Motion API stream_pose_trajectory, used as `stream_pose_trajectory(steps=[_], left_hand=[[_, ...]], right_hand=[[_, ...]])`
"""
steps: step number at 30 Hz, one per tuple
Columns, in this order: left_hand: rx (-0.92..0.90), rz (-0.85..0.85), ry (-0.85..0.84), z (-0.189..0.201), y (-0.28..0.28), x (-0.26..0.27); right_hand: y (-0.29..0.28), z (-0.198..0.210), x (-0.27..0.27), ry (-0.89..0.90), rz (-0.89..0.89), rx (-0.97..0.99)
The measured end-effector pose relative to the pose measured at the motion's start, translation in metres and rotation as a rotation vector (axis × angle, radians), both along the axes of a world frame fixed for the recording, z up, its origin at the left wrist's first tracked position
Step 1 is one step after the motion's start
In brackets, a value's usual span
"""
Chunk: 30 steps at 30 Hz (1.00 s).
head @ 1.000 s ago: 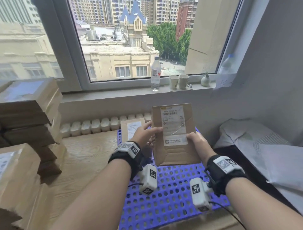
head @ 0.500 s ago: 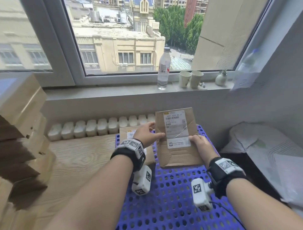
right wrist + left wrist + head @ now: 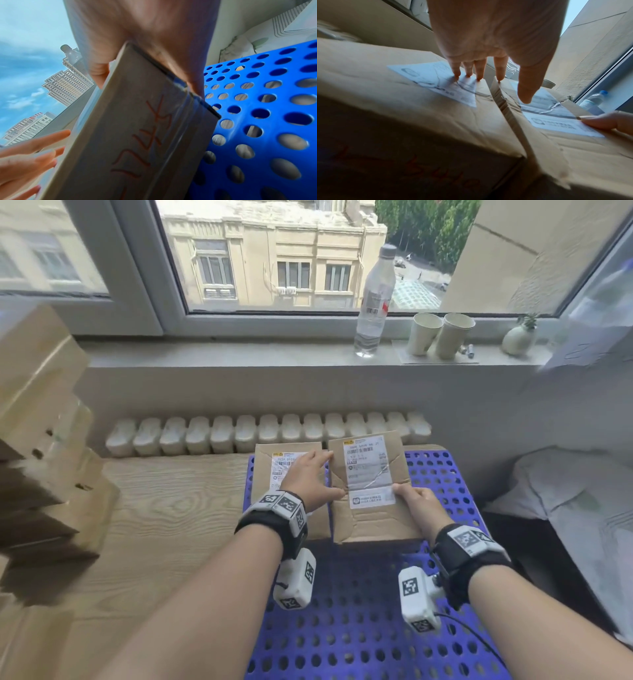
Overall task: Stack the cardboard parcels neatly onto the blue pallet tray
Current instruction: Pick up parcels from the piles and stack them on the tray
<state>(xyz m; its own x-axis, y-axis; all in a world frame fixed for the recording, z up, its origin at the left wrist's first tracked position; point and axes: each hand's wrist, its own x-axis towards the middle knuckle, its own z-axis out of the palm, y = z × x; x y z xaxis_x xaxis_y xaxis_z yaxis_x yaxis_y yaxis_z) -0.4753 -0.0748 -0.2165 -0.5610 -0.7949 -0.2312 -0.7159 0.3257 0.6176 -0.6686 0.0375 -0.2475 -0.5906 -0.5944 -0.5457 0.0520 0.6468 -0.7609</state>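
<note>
Both forearms reach forward over the blue pallet tray, palms down. The right hand has a firm grip on the right parcel: thumb on top at the near end of its white label, fingers tucked under the right edge, as the right wrist view shows. That view also has the parcel's near side tilted above the tray's holes, so it looks not fully flat down. The left hand is spread, fingers straight, holding nothing; three fingertips press the label of the left parcel, the index tip touches the right parcel's edge, and the thumb hovers over its top.

Both parcels sit at the tray's far end, side by side, long edges nearly touching with a thin gap between them. Their far ends lie close to the white radiator under the sill. Right of the held parcel, a strip of tray is bare up to its edge; nearer the body, the tray is wide open. Left of the tray runs the wooden counter, with a tall pile of cardboard boxes at the far left. A bottle and two cups stand on the sill.
</note>
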Motion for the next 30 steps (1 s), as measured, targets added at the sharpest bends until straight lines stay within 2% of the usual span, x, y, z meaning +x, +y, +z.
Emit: stream_pose_trajectory(steps=[9,18,22,26,30], left_hand=[[-0.065,0.045,-0.153,-0.020,-0.003,-0.007],[-0.077,0.094,-0.166,-0.026,0.003,-0.016],[-0.065,0.094,-0.174,-0.025,0.004,-0.017],[-0.061,0.079,-0.196,-0.022,0.006,-0.017],[-0.088,0.010,-0.272,-0.011,0.007,-0.018]], right_hand=[[-0.017,-0.021,-0.009,-0.016,0.154,0.039],[-0.019,-0.007,-0.005,0.176,0.300,0.082],[-0.024,-0.013,-0.002,0.215,0.298,0.093],[-0.022,-0.010,0.004,0.354,0.322,0.191],[-0.020,-0.003,0.014,0.664,0.472,0.197]])
